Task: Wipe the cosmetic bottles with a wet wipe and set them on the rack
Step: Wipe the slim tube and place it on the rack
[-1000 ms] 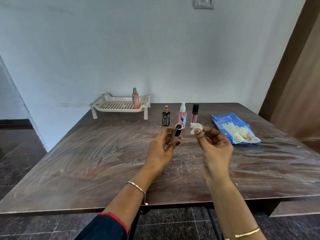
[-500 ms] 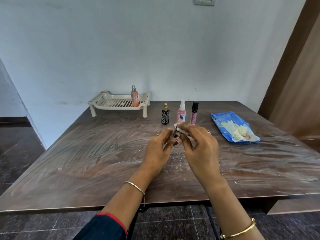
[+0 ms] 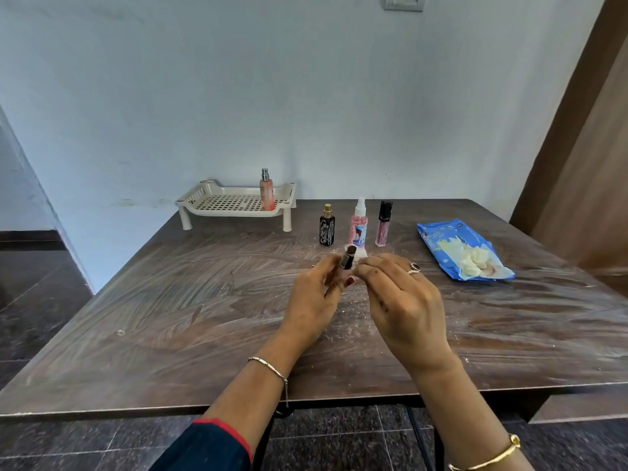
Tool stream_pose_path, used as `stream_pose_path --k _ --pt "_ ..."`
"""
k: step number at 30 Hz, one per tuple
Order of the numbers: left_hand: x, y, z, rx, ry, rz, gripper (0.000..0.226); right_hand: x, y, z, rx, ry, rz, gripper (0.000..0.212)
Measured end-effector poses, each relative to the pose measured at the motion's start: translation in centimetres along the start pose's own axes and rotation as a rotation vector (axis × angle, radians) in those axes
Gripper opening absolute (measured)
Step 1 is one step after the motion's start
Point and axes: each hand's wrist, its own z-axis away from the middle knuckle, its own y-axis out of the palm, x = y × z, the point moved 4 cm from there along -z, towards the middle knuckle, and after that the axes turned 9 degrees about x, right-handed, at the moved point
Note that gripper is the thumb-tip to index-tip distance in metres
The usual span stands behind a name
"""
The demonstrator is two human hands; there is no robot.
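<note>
Thumb and fingers of the left hand [image 3: 312,294] pinch a small dark cylindrical tube [image 3: 347,259], which is held nearly upright above the middle of the bench, its round top end tipped a little toward the camera. Against the tube's right side lies a crumpled white wet wipe [image 3: 361,255], gripped in the curled fingertips of the right hand [image 3: 401,300], so the two hands meet around the tube. The right hand wears a ring [image 3: 414,267], a gold bangle [image 3: 489,458] circles its wrist, and a thin silver chain bracelet [image 3: 272,368] hangs on the left wrist above a dark blue sleeve with red trim [image 3: 210,447]. Just beyond the hands, three bottles stand in a row on the brown, streaky wooden bench [image 3: 170,317]: a black bottle with a gold cap [image 3: 327,229], a pink spray bottle with a white nozzle [image 3: 358,226] and a slim pink gloss tube with a black cap [image 3: 384,224]. To their right lies an opened blue wipes packet [image 3: 441,239], with pale wipes showing through its opening. At the far left corner of the bench, against the pale wall, stands a cream perforated plastic rack [image 3: 234,203] on short legs, and a peach spray bottle with a silver top [image 3: 266,193] stands upright on its right side.
</note>
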Motion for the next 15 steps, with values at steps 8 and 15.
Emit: stream_pose_path --k 8,15 --pt "0.7 0.1 -0.4 -0.025 -0.067 0.037 0.025 -3.0 0.3 -0.3 0.013 0.612 -0.655 0.035" --pt "0.6 0.6 -0.4 0.076 -0.131 0.319 0.025 -2.0 1.1 -3.0 -0.013 0.367 -0.466 0.019"
